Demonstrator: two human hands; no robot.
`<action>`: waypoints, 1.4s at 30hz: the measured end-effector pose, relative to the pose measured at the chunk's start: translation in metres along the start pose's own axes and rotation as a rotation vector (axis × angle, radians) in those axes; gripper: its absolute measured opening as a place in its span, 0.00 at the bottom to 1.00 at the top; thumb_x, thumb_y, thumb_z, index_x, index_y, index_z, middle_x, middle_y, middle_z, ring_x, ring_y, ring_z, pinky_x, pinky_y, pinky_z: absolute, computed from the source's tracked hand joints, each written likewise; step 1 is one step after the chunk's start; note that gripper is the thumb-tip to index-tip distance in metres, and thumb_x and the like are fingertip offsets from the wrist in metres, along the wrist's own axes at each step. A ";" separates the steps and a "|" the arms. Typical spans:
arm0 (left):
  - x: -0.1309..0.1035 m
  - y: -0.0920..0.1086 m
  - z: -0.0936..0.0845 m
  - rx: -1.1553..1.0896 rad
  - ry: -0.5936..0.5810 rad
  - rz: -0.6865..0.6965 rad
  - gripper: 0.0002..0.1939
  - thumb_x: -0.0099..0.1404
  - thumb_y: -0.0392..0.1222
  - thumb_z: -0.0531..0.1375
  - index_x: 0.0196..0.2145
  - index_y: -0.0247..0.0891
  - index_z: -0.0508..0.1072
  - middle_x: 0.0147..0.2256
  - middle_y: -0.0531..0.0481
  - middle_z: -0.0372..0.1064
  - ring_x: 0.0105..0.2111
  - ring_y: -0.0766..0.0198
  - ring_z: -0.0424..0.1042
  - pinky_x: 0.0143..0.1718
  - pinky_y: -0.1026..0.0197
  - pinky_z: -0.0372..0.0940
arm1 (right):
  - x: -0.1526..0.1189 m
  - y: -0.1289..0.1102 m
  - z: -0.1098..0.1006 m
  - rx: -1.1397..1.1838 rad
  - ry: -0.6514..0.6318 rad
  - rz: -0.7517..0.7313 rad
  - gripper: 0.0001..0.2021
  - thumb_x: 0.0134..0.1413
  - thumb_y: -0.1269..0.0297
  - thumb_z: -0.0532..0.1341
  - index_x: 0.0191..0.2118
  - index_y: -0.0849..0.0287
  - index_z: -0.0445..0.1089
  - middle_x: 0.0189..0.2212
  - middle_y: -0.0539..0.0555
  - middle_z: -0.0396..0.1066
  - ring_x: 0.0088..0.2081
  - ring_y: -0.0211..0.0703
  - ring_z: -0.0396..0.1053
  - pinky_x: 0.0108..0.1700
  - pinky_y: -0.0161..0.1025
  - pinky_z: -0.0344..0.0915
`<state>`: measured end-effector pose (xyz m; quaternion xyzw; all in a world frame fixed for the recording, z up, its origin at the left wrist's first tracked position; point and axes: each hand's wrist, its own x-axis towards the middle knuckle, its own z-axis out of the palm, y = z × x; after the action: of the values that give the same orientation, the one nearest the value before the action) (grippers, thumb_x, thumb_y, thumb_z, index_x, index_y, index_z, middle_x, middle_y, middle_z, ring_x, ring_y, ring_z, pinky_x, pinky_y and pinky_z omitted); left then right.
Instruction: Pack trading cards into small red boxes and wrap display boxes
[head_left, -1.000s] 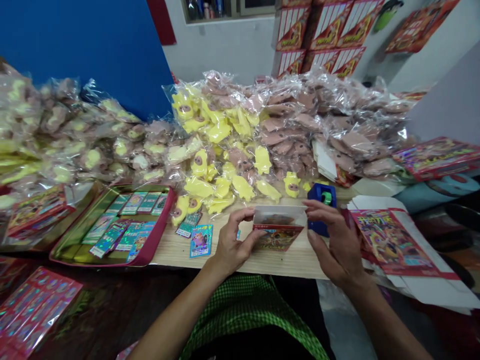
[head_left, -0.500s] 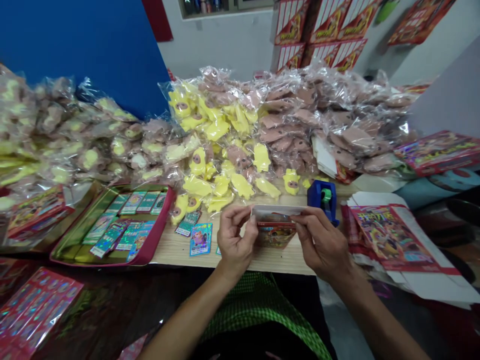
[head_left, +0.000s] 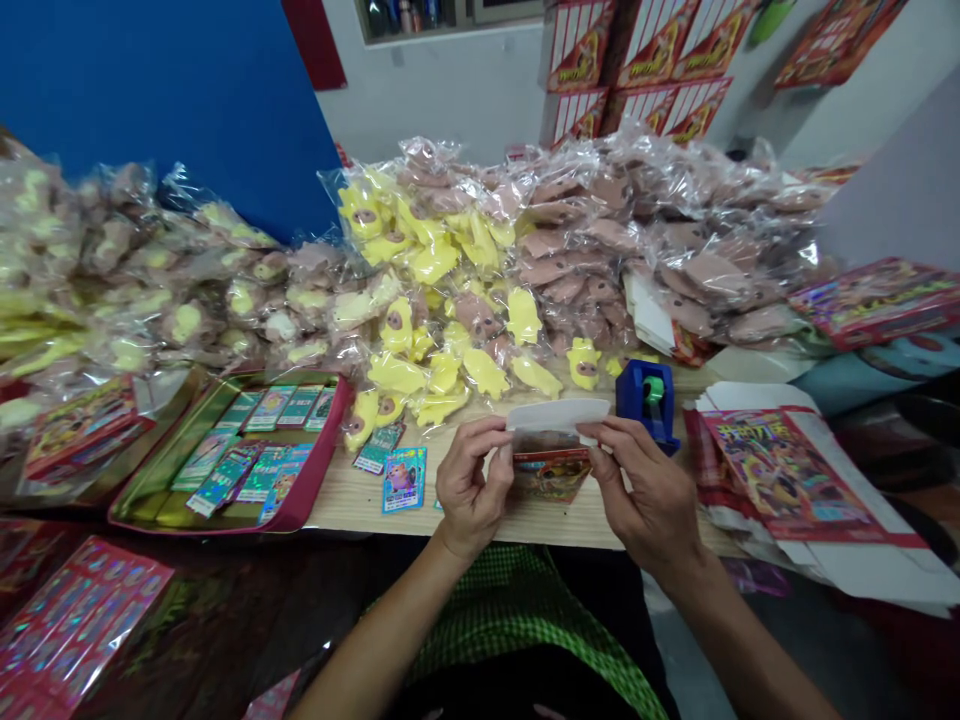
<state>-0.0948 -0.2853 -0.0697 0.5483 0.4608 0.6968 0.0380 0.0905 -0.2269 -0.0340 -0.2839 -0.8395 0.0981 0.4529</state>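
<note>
My L hand (head_left: 472,487) grips the left end of the small box (head_left: 551,480), & my R hand (head_left: 649,490) pinches its right end, just left of the tape dispenser (head_left: 630,392). Body seems formed; white flap (head_left: 559,414) stands up, not yet closed. Cartons (head_left: 799,470) right of dispenser look flat, i.e. not yet formed.

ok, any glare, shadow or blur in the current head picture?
Head view: white glare streaks the clear plastic bags of brownish-pink figures; deep shadow lies below the pale wooden tabletop; fine print is too soft to read on the red printed cardboard box.
</note>
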 end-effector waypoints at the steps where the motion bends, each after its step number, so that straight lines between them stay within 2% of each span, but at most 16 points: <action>1: 0.000 0.000 -0.002 0.011 -0.037 0.005 0.07 0.74 0.38 0.59 0.44 0.39 0.77 0.45 0.44 0.77 0.47 0.60 0.78 0.47 0.57 0.74 | -0.001 0.000 -0.001 0.013 -0.012 0.001 0.12 0.69 0.74 0.55 0.51 0.56 0.73 0.46 0.58 0.76 0.52 0.51 0.75 0.50 0.46 0.75; 4: 0.002 0.001 -0.005 -0.019 -0.142 -0.064 0.08 0.76 0.41 0.58 0.44 0.40 0.77 0.43 0.46 0.77 0.44 0.60 0.77 0.45 0.58 0.73 | -0.002 0.002 -0.003 0.091 -0.031 0.018 0.13 0.68 0.74 0.56 0.52 0.55 0.72 0.45 0.57 0.75 0.48 0.50 0.75 0.47 0.45 0.76; 6: 0.003 0.003 -0.004 -0.099 -0.141 -0.170 0.11 0.75 0.43 0.58 0.53 0.43 0.72 0.41 0.48 0.76 0.39 0.62 0.76 0.40 0.60 0.72 | -0.002 0.004 -0.004 0.167 -0.006 0.070 0.20 0.67 0.73 0.57 0.61 0.54 0.65 0.45 0.57 0.74 0.44 0.48 0.76 0.41 0.42 0.76; 8: 0.005 0.005 -0.002 -0.182 -0.150 -0.251 0.15 0.76 0.45 0.56 0.58 0.46 0.68 0.42 0.49 0.75 0.39 0.62 0.75 0.41 0.59 0.72 | 0.000 0.006 -0.005 0.205 0.005 0.098 0.25 0.67 0.73 0.58 0.66 0.54 0.59 0.45 0.56 0.73 0.40 0.46 0.75 0.37 0.39 0.75; 11: 0.008 0.009 0.001 -0.261 -0.243 -0.221 0.14 0.76 0.52 0.55 0.49 0.44 0.75 0.47 0.46 0.72 0.49 0.56 0.73 0.50 0.52 0.71 | 0.003 0.008 -0.011 0.177 -0.064 0.016 0.14 0.68 0.73 0.57 0.56 0.55 0.66 0.44 0.56 0.72 0.44 0.47 0.74 0.42 0.41 0.74; 14: 0.009 0.012 0.004 -0.273 -0.275 -0.167 0.13 0.73 0.53 0.59 0.43 0.42 0.75 0.48 0.45 0.73 0.50 0.55 0.73 0.51 0.51 0.70 | 0.007 0.007 -0.022 0.186 -0.191 -0.012 0.08 0.69 0.70 0.56 0.51 0.56 0.67 0.49 0.60 0.71 0.52 0.52 0.72 0.45 0.44 0.73; 17: 0.009 0.013 0.008 -0.268 -0.211 -0.205 0.09 0.73 0.45 0.60 0.49 0.43 0.72 0.45 0.47 0.75 0.45 0.60 0.75 0.48 0.57 0.71 | 0.010 0.003 -0.031 0.210 -0.287 0.035 0.08 0.72 0.68 0.55 0.53 0.56 0.66 0.49 0.59 0.71 0.49 0.49 0.73 0.44 0.41 0.71; 21: 0.007 0.011 0.009 -0.303 -0.236 -0.279 0.23 0.72 0.44 0.62 0.62 0.44 0.64 0.49 0.45 0.76 0.44 0.62 0.77 0.45 0.60 0.73 | 0.014 0.000 -0.035 0.213 -0.326 0.110 0.07 0.73 0.67 0.55 0.52 0.55 0.65 0.43 0.53 0.72 0.42 0.43 0.73 0.42 0.38 0.68; 23: 0.007 0.009 0.008 -0.312 -0.258 -0.280 0.23 0.72 0.43 0.62 0.63 0.43 0.65 0.49 0.45 0.76 0.43 0.63 0.77 0.44 0.61 0.73 | 0.015 -0.002 -0.035 0.204 -0.342 0.143 0.06 0.73 0.66 0.55 0.51 0.55 0.65 0.41 0.51 0.71 0.40 0.41 0.72 0.41 0.37 0.66; 26: 0.009 0.009 0.006 -0.317 -0.253 -0.258 0.18 0.73 0.40 0.61 0.59 0.42 0.71 0.46 0.46 0.77 0.42 0.63 0.77 0.44 0.62 0.73 | 0.016 -0.006 -0.036 0.173 -0.342 0.149 0.05 0.73 0.68 0.55 0.50 0.55 0.65 0.37 0.48 0.70 0.37 0.38 0.70 0.39 0.35 0.64; 29: 0.014 0.009 0.003 -0.287 -0.269 -0.191 0.10 0.72 0.38 0.62 0.50 0.40 0.78 0.43 0.45 0.78 0.44 0.61 0.77 0.46 0.59 0.73 | 0.018 -0.008 -0.036 0.161 -0.328 0.112 0.05 0.73 0.70 0.54 0.46 0.55 0.66 0.35 0.48 0.69 0.35 0.38 0.69 0.37 0.35 0.63; 32: 0.020 0.007 -0.005 -0.268 -0.355 -0.079 0.09 0.73 0.37 0.61 0.46 0.40 0.81 0.45 0.44 0.78 0.46 0.60 0.77 0.47 0.57 0.73 | 0.019 -0.006 -0.038 0.138 -0.358 -0.002 0.06 0.72 0.74 0.53 0.44 0.57 0.65 0.42 0.54 0.71 0.41 0.41 0.73 0.41 0.37 0.67; 34: 0.025 0.002 -0.013 -0.219 -0.431 0.005 0.10 0.74 0.38 0.60 0.48 0.41 0.81 0.46 0.43 0.78 0.47 0.60 0.77 0.47 0.56 0.74 | 0.018 -0.002 -0.040 0.096 -0.399 -0.096 0.07 0.71 0.75 0.52 0.45 0.59 0.65 0.48 0.60 0.71 0.46 0.46 0.74 0.44 0.40 0.70; 36: 0.029 -0.003 -0.021 -0.149 -0.511 0.106 0.11 0.74 0.40 0.60 0.51 0.43 0.80 0.50 0.42 0.77 0.48 0.59 0.78 0.46 0.55 0.75 | 0.015 0.003 -0.041 0.029 -0.415 -0.197 0.08 0.69 0.77 0.52 0.47 0.61 0.65 0.49 0.64 0.71 0.50 0.51 0.74 0.46 0.42 0.73; 39: 0.033 -0.006 -0.030 -0.032 -0.603 0.275 0.15 0.72 0.42 0.64 0.55 0.44 0.77 0.55 0.40 0.75 0.51 0.58 0.78 0.48 0.52 0.77 | 0.008 0.008 -0.040 -0.072 -0.374 -0.339 0.12 0.65 0.81 0.52 0.50 0.66 0.66 0.49 0.69 0.72 0.50 0.54 0.75 0.46 0.43 0.77; 42: 0.035 -0.001 -0.035 0.118 -0.636 0.411 0.15 0.71 0.38 0.64 0.55 0.40 0.76 0.56 0.37 0.74 0.52 0.57 0.78 0.49 0.52 0.77 | 0.000 0.009 -0.038 -0.129 -0.345 -0.396 0.16 0.63 0.82 0.52 0.53 0.67 0.67 0.52 0.72 0.72 0.52 0.57 0.75 0.48 0.46 0.78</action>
<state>-0.1370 -0.2856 -0.0437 0.8195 0.3458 0.4570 0.0070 0.1251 -0.2227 -0.0160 -0.1214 -0.9479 0.0009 0.2944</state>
